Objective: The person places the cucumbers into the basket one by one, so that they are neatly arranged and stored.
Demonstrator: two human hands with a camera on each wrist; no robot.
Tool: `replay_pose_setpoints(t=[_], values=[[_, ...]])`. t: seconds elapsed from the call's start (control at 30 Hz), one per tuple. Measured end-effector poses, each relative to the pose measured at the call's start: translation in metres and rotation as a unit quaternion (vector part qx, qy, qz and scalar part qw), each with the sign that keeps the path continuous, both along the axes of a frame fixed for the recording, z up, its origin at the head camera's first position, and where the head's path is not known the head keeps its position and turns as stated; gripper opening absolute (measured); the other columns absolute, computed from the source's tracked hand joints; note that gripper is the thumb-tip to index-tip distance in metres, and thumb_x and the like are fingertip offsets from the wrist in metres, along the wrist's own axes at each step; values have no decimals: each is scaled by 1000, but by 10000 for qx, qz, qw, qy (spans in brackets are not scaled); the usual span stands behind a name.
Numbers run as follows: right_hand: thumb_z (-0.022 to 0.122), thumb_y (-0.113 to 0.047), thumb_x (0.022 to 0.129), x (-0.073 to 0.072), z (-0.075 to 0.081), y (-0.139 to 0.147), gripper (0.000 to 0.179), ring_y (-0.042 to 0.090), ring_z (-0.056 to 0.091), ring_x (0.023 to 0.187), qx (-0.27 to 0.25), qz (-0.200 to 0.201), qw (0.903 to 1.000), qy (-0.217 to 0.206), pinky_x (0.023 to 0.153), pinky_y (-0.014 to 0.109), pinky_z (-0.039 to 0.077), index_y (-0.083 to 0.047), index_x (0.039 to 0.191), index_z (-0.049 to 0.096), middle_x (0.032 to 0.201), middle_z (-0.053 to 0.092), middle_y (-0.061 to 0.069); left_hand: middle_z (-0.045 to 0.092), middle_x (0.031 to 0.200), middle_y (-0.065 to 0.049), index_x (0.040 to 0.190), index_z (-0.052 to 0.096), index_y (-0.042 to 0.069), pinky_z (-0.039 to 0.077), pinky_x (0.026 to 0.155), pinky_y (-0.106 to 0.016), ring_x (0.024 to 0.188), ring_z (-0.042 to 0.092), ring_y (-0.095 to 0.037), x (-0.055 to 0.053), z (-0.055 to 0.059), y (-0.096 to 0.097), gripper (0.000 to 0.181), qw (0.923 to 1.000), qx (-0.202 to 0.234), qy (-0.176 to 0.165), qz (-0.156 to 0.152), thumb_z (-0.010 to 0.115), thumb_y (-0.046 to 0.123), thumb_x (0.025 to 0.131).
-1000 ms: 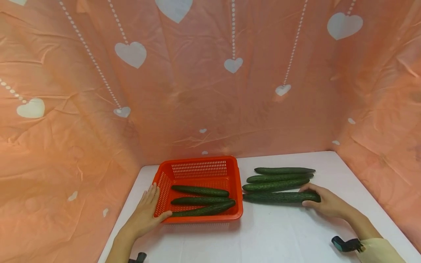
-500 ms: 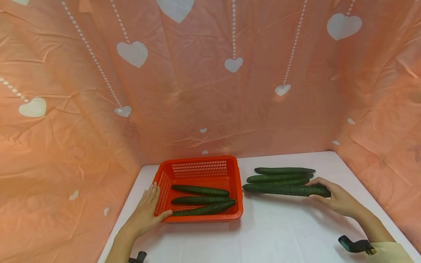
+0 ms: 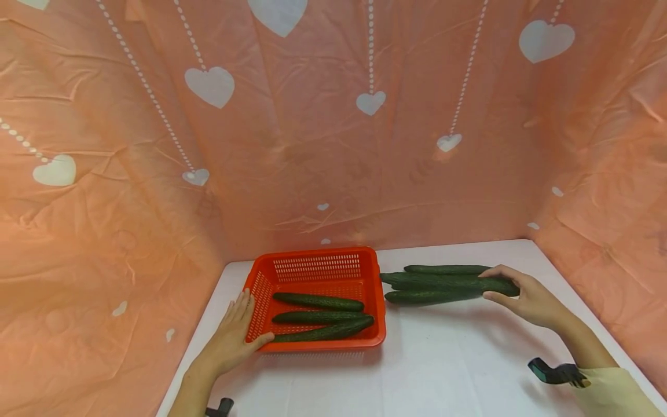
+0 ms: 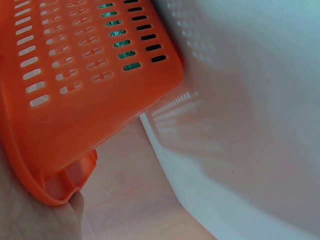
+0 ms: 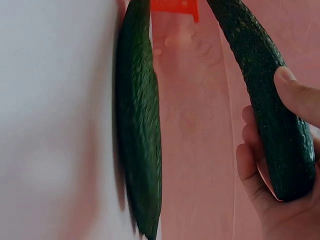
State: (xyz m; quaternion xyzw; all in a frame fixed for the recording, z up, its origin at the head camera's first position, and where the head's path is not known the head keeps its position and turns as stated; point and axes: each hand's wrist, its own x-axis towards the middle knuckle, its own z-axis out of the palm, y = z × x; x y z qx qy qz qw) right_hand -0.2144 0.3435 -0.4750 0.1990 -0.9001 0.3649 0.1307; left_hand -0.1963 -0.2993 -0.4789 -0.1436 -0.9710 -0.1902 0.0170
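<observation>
My right hand (image 3: 528, 298) grips the right end of a dark green cucumber (image 3: 432, 281), thumb on the near side. In the right wrist view, the held cucumber (image 5: 267, 100) is raised clear of a cucumber (image 5: 137, 125) on the table. From the head view it overlaps the loose cucumbers, mostly covering one; a far one (image 3: 443, 269) and a near one (image 3: 417, 297) show. My left hand (image 3: 229, 336) rests on the left front corner of a red plastic basket (image 3: 323, 347), fingers straight along its side. Three cucumbers (image 3: 318, 302) lie inside the basket.
A white-covered table (image 3: 427, 370) carries everything. Orange-pink cloth (image 3: 333, 145) printed with white hearts rises behind it and on both sides. The basket's slotted wall (image 4: 75, 135) fills the upper left of the left wrist view.
My right hand has lifted the nearest cucumber from the table and carried it away from me, over the other loose ones. My left hand and the basket have stayed put.
</observation>
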Motion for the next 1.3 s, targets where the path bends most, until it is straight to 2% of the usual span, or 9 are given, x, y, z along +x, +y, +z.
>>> replay_pose_setpoints(t=[0.13,0.33,0.43,0.67,0.87,1.0,1.1,1.23,1.3], values=[[84,-18,95,-5,5,-13,37,-14,49,123,-8,64,10000,-21,96,11,42,-29,129,72,131,71,1,8,177,-27,166,22,-11,3,135,-52,164,6,-48,-1,0,0,109,10000,-48,16,-3,68,62,98],[85,-13,94,-18,9,-35,38,-3,61,111,-58,373,9991,199,91,13,48,-26,127,72,124,72,-3,7,177,-27,165,22,-11,9,132,-62,163,6,-48,-2,2,1,110,9999,-151,11,-22,67,63,98],[85,-13,94,-26,11,-47,35,1,64,108,-138,510,9983,253,90,12,48,-24,125,72,121,72,-5,7,177,-27,166,21,-11,8,132,-62,163,6,-49,-3,2,1,111,9999,-153,4,-34,67,64,98],[84,-17,95,-42,17,-81,33,9,68,109,-207,671,9975,87,92,21,54,-21,125,72,120,74,-5,8,177,-28,165,21,-11,-3,135,-44,163,8,-49,-1,2,1,109,9999,-110,105,-77,67,62,99],[86,-16,94,-55,18,-113,33,14,67,101,-285,773,9966,-83,91,33,58,-16,124,72,115,75,-3,7,177,-27,166,20,-11,-16,127,-23,163,7,-48,-1,1,1,109,9999,-137,46,-88,67,62,99],[87,-19,92,-60,17,-135,34,15,68,98,-450,896,9948,-168,93,38,59,-13,122,72,110,75,-3,8,177,-28,165,20,-12,-9,132,-34,163,8,-48,-1,1,0,110,9998,-160,56,-94,67,62,99],[88,-17,91,-63,16,-150,36,17,68,97,-545,959,9937,-209,94,42,60,-10,122,71,108,75,-1,8,176,-29,165,21,-13,-7,133,-36,163,8,-49,-1,1,0,110,9998,-131,68,-108,68,61,98],[86,-12,92,-67,14,-171,34,19,69,96,-566,971,9935,-178,93,46,62,-7,122,70,109,75,3,8,176,-30,165,21,-13,-13,128,-25,163,8,-50,-1,1,-1,109,9998,-124,60,-152,68,60,99],[86,-11,92,-68,13,-182,34,22,70,99,-541,962,9938,-140,95,50,62,-6,123,70,112,75,6,7,176,-30,165,21,-13,-13,129,-26,163,8,-50,-1,1,-2,109,9998,-128,63,-160,68,60,99]])
